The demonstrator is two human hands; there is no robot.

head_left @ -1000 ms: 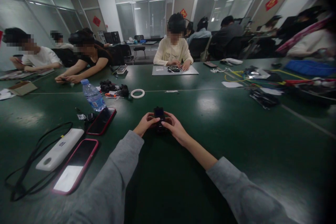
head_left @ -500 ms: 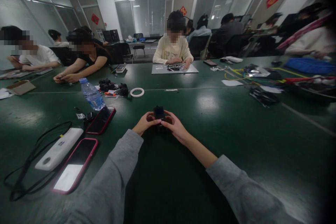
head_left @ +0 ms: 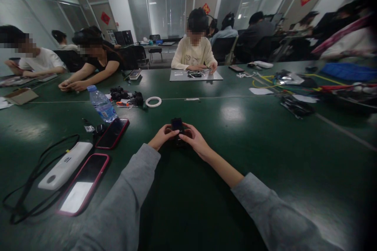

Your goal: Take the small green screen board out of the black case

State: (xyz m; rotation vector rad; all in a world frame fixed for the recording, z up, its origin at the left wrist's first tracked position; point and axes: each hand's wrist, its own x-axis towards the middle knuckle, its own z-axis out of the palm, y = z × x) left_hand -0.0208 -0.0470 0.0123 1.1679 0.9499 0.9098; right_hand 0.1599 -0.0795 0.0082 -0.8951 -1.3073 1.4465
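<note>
Both my hands grip a small black device with a dark screen, held upright over the green table. On its left side my left hand is closed, thumb across the front below the screen. My right hand closes on the right side, its thumb also on the front face. The fingers behind the device are mostly hidden. I cannot tell whether its bottom touches the table.
To the left lie a black phone, a pink-rimmed phone, a white case marked 01 with black cable, and a water bottle. A tape roll lies ahead. Across the table, a person handles parts on a grey board.
My left thumb has shifted slightly up the device's front, and the thumbs stand a little further apart. Across the table, the person's hand has lifted a little from the board.
</note>
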